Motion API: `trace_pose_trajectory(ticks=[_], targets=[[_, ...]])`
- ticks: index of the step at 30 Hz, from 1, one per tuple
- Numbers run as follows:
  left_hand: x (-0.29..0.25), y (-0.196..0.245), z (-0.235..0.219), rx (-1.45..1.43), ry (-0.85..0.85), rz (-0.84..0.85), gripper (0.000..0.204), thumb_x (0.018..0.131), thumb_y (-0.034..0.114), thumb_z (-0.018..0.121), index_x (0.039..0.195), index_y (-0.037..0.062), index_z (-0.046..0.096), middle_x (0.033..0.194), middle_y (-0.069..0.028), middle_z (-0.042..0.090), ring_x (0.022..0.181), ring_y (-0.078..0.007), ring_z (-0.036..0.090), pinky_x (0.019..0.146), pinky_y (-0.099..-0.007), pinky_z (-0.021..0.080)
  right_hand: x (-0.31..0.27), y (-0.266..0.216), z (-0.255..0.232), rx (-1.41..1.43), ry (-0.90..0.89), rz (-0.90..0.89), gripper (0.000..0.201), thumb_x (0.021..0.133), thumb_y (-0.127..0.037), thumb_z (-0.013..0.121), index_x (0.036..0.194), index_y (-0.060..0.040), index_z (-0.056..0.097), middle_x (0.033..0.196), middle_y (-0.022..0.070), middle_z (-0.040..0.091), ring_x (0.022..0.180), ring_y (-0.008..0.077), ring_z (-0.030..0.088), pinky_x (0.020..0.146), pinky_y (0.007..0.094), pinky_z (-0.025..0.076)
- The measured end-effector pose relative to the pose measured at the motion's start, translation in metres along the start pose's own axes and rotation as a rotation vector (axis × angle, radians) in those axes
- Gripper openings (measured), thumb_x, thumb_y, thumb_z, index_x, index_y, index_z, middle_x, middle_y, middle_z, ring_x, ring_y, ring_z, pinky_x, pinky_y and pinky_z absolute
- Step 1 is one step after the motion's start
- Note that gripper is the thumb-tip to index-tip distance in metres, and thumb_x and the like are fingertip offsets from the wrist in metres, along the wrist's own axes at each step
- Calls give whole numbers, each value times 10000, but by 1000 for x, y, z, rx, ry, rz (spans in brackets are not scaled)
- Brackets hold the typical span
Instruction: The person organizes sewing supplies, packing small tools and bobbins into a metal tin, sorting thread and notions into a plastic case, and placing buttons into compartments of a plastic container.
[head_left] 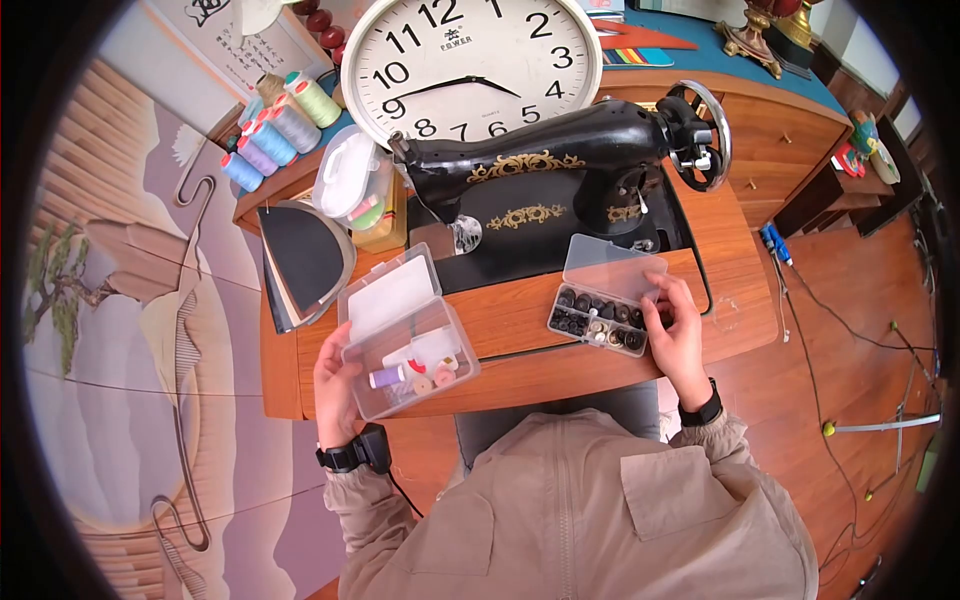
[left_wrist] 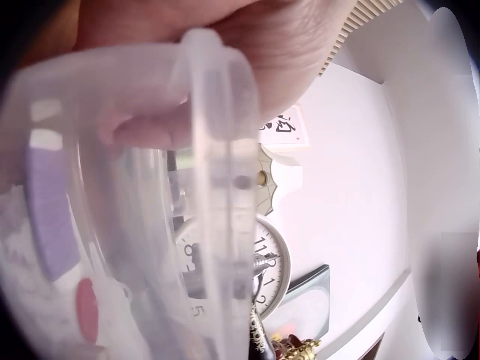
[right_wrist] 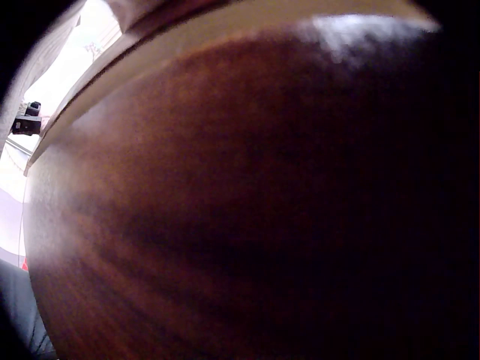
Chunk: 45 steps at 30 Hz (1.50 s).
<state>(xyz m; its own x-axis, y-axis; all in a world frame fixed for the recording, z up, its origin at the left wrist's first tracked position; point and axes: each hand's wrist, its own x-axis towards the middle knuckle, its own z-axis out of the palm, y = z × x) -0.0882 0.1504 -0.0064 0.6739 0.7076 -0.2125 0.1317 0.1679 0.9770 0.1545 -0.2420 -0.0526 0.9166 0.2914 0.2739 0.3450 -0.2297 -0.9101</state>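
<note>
My left hand (head_left: 334, 385) grips the left side of an open clear plastic box (head_left: 372, 403), fingers at its wall. Inside lie a purple thread spool (head_left: 386, 376), pinkish round pieces (head_left: 443, 376) and white pieces. Its lid (head_left: 392, 297) is folded back toward the sewing machine. The left wrist view shows the box wall close up, below the fingers. My right hand (head_left: 678, 330) holds the right side of a smaller divided button box, thumb and fingers at its edge. Its clear lid (head_left: 607, 266) stands open; dark and pale buttons (head_left: 598, 310) fill the compartments. The right wrist view shows mostly dark wood.
A black sewing machine (head_left: 545, 160) stands behind both boxes on the wooden table (head_left: 520, 327). Behind it is a large clock (head_left: 470, 60). Thread spools (head_left: 290, 122), a lidded clear tub (head_left: 352, 180) and dark curved sheets (head_left: 303, 255) stand left. Cables (head_left: 815, 300) cross the right floor.
</note>
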Motion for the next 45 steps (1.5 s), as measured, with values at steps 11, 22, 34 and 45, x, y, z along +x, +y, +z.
trace_pose_trajectory(ticks=[11,22,34,45], targets=[[-12,33,-2,-203,115,178,756,748,-189,389,1479,-7,449,1459,-145,540,1303,-238,552,1101,-345,462,0,2,1,-69,-35,-27,327,958,19,610,1284,-4,592,1191,62,568,858,92,608,738,222,503],[39,13,-59,-163,155,241,576,821,-160,414,1363,-5,534,1340,-128,608,1183,-224,611,1020,-344,501,-1,4,0,-50,-49,32,327,973,48,566,1296,0,566,1184,56,557,943,120,630,837,247,520],[14,-2,-63,179,323,367,436,996,55,581,1416,30,470,1356,-144,562,1291,-240,526,1086,-367,419,3,-17,18,329,-276,89,586,908,192,381,1444,-19,488,1593,112,312,1433,233,410,1145,336,398],[-52,51,52,950,394,902,526,889,82,708,1375,29,515,1506,-186,423,1406,-354,400,1140,-476,332,-9,-34,18,-123,-203,-66,272,901,11,661,1170,-22,677,1321,135,582,1129,263,617,865,338,543]])
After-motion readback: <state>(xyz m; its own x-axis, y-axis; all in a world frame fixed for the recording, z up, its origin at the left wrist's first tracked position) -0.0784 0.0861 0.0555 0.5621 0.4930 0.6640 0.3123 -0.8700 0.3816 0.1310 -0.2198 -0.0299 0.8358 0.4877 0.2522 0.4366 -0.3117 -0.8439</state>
